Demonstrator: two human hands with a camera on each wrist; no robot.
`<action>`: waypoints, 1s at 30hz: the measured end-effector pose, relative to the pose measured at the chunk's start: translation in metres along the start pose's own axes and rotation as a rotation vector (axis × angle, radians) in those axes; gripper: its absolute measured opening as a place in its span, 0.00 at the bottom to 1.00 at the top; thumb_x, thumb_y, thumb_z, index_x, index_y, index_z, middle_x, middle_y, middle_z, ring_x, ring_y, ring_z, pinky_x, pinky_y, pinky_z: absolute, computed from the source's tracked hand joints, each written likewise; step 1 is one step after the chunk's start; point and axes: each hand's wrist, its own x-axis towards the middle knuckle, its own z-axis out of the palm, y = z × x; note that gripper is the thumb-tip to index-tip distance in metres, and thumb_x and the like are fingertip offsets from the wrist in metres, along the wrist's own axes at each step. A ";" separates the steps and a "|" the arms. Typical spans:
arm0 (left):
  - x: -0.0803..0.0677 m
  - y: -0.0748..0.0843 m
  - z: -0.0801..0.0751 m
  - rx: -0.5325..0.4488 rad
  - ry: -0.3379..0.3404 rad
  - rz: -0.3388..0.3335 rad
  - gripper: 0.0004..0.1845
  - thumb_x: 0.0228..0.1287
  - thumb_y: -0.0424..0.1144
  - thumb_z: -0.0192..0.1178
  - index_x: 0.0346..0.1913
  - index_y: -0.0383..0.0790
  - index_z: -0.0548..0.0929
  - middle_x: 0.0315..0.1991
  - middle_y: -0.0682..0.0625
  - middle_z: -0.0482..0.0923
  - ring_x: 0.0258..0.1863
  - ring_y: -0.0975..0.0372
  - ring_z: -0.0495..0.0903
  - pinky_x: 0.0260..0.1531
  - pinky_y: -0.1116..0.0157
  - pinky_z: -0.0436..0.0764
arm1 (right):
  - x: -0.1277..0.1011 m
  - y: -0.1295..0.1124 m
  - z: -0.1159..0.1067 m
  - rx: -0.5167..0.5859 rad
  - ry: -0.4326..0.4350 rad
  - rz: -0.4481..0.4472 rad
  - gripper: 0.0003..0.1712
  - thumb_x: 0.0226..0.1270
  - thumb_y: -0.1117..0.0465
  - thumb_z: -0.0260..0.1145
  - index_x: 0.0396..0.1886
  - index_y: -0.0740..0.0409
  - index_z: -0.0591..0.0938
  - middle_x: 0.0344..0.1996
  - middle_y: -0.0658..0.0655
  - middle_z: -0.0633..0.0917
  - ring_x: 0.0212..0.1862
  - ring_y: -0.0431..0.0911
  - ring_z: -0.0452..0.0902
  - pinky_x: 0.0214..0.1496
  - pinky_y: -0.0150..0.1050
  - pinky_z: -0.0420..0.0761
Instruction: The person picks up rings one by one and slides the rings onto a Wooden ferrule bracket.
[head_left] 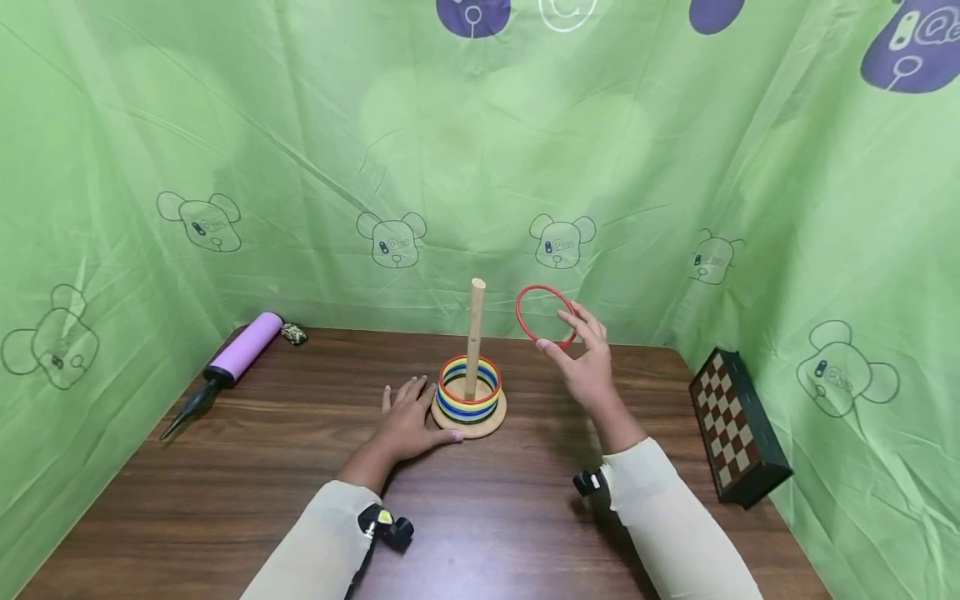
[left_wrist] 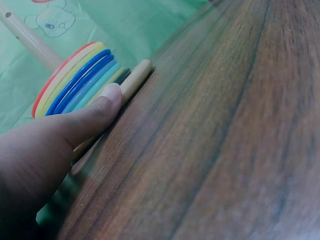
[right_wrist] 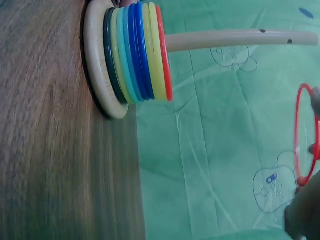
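A wooden ring-toss stand (head_left: 487, 429) has a round base and an upright peg (head_left: 476, 325). Around the peg lies a stack of coloured rings (left_wrist: 82, 80), with red on top, then yellow, blue, turquoise and dark ones below. My left hand (head_left: 405, 425) is at the stand's left, its fingers spread and its straight thumb (left_wrist: 97, 107) against the base's edge. Up to the right of the peg, my right hand (head_left: 588, 362) pinches a single red ring (head_left: 519, 312) between thumb and fingers. That ring is tilted and apart from the peg, around the height of its top.
A purple hand pump (head_left: 251, 343) with a black nozzle lies at the back left, beside a small patterned item (head_left: 295, 333). On the right, a checkered board-game case (head_left: 738, 429) stands on its edge. Green printed cloth (head_left: 480, 167) hangs around the wooden table (head_left: 495, 525).
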 end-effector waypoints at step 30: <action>0.001 -0.003 0.001 -0.032 0.006 0.004 0.65 0.54 0.80 0.71 0.85 0.40 0.67 0.87 0.35 0.58 0.89 0.40 0.52 0.83 0.26 0.39 | 0.017 -0.064 0.059 0.223 0.046 -0.113 0.29 0.62 0.72 0.82 0.64 0.62 0.88 0.79 0.59 0.76 0.82 0.53 0.64 0.78 0.43 0.68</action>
